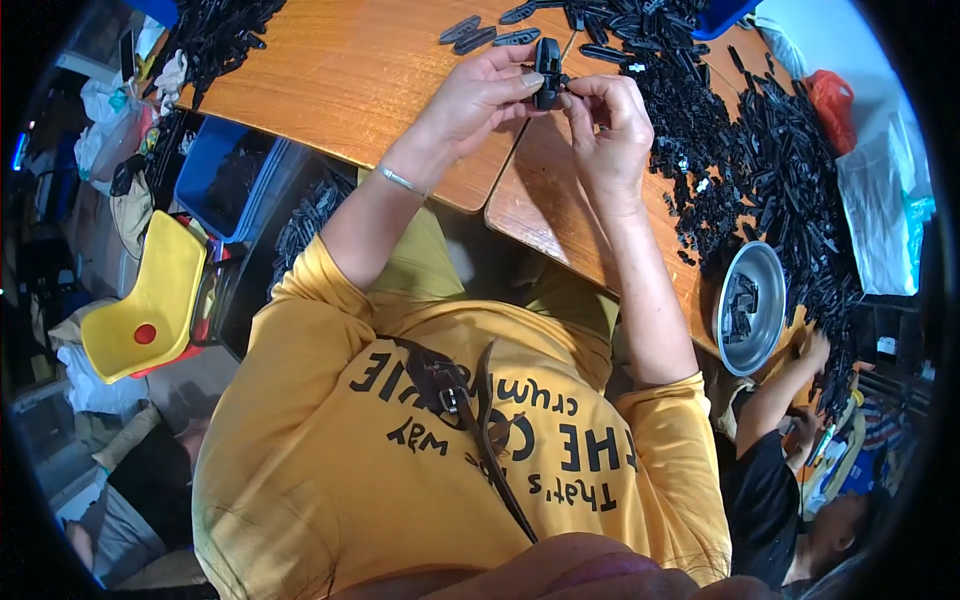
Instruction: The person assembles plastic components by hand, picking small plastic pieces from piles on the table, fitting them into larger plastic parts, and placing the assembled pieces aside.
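Over the wooden table, my left hand (485, 95) grips a long black plastic part (547, 62), held upright between thumb and fingers. My right hand (612, 125) is closed in a pinch at the right side of that part, where a small black piece (564, 82) shows at the fingertips; its exact kind cannot be made out. Just beyond my left hand lie several oval black plastic parts (474, 40) with slots in them. A heap of small black pieces (690, 130) spreads over the table to the right of my right hand.
A metal bowl (750, 308) with black pieces stands at the right table edge, by a co-worker's hand (815, 348). Long black parts (800, 190) are piled behind it. To the left are a blue crate (225, 185), a yellow chair (150, 300) and another dark pile (215, 40). A gap separates two tabletops (350, 80).
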`<action>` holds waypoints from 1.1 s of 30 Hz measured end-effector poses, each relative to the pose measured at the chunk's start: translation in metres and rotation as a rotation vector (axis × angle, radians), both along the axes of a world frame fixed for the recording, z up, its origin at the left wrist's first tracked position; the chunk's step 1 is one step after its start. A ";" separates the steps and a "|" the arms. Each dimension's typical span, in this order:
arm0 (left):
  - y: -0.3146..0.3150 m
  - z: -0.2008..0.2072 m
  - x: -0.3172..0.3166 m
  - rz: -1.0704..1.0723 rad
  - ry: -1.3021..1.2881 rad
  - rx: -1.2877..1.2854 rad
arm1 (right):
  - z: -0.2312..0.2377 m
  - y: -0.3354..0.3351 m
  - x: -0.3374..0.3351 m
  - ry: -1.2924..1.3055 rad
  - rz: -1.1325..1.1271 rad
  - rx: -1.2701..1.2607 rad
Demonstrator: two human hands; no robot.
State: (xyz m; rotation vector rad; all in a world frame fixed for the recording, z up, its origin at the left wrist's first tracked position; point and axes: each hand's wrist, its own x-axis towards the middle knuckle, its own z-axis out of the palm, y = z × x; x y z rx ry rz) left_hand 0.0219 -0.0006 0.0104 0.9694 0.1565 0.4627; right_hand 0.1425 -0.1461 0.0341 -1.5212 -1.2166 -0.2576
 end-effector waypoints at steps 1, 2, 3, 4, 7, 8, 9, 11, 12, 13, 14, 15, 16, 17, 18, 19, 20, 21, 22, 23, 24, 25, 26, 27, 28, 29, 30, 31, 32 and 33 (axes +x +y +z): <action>0.001 -0.001 0.000 -0.020 -0.004 0.011 | 0.001 -0.001 0.000 -0.010 0.003 -0.011; 0.001 -0.001 0.000 -0.039 -0.008 0.023 | 0.001 -0.002 -0.001 -0.011 0.004 -0.012; 0.001 -0.001 -0.001 -0.038 -0.008 0.022 | 0.001 -0.002 -0.001 -0.006 0.016 -0.016; 0.001 0.000 -0.002 -0.041 0.001 0.031 | 0.001 -0.002 -0.001 -0.001 0.028 -0.020; 0.000 0.000 -0.004 -0.049 0.015 0.038 | 0.001 -0.004 -0.002 -0.018 0.033 -0.038; 0.000 -0.001 -0.004 -0.056 0.021 0.037 | 0.002 -0.004 -0.002 -0.018 0.035 -0.039; 0.000 0.000 -0.005 -0.054 0.021 0.035 | 0.003 -0.005 -0.002 -0.032 0.043 -0.050; -0.001 0.002 -0.006 -0.067 0.072 -0.056 | 0.005 -0.006 0.000 -0.046 0.051 -0.062; 0.000 0.003 -0.007 -0.066 0.072 -0.057 | 0.008 -0.006 0.002 -0.092 0.080 -0.066; 0.001 0.004 -0.008 -0.085 0.070 -0.017 | 0.010 -0.007 0.004 -0.139 0.109 -0.069; 0.002 0.004 -0.009 -0.105 0.067 0.023 | 0.012 -0.007 0.005 -0.139 0.110 -0.071; 0.002 0.004 -0.009 -0.104 0.067 0.021 | 0.014 -0.007 0.007 -0.162 0.139 -0.084; 0.002 0.004 -0.008 -0.099 0.079 0.036 | 0.017 -0.008 0.008 -0.186 0.169 -0.097; 0.003 0.004 -0.008 -0.095 0.092 0.050 | 0.021 -0.008 0.009 -0.186 0.169 -0.099; 0.002 0.004 -0.007 -0.096 0.093 0.048 | 0.025 -0.010 0.009 -0.212 0.201 -0.135; 0.002 0.003 -0.007 -0.076 0.112 0.071 | 0.029 -0.011 0.009 -0.239 0.232 -0.170; 0.001 0.003 -0.006 -0.056 0.132 0.095 | 0.030 -0.011 0.011 -0.238 0.231 -0.173; 0.002 0.002 -0.006 -0.059 0.132 0.093 | 0.031 -0.011 0.014 -0.286 0.248 -0.194; 0.002 0.002 -0.007 -0.072 0.150 0.112 | 0.032 -0.012 0.016 -0.335 0.265 -0.216; 0.003 0.001 -0.008 -0.085 0.168 0.132 | 0.033 -0.013 0.016 -0.334 0.263 -0.219; 0.002 0.002 -0.009 -0.086 0.169 0.130 | 0.034 -0.013 0.016 -0.335 0.272 -0.243; 0.000 0.004 -0.011 -0.087 0.204 0.153 | 0.034 -0.014 0.016 -0.337 0.281 -0.266; -0.001 0.005 -0.014 -0.088 0.239 0.177 | 0.032 -0.015 0.016 -0.335 0.280 -0.269; -0.002 0.005 -0.016 -0.090 0.239 0.176 | 0.030 -0.016 0.016 -0.340 0.286 -0.288; -0.003 0.004 -0.018 -0.079 0.251 0.207 | 0.028 -0.017 0.016 -0.345 0.291 -0.307; -0.004 0.003 -0.020 -0.069 0.262 0.238 | 0.026 -0.017 0.015 -0.343 0.289 -0.309; -0.004 0.004 -0.021 -0.072 0.261 0.237 | 0.024 -0.017 0.015 -0.367 0.279 -0.310; -0.005 0.004 -0.023 -0.075 0.279 0.238 | 0.023 -0.018 0.014 -0.390 0.267 -0.311; -0.006 0.005 -0.025 -0.078 0.296 0.240 | 0.020 -0.017 0.014 -0.389 0.265 -0.313; -0.008 0.004 -0.026 -0.081 0.296 0.240 | 0.017 -0.016 0.014 -0.353 0.259 -0.324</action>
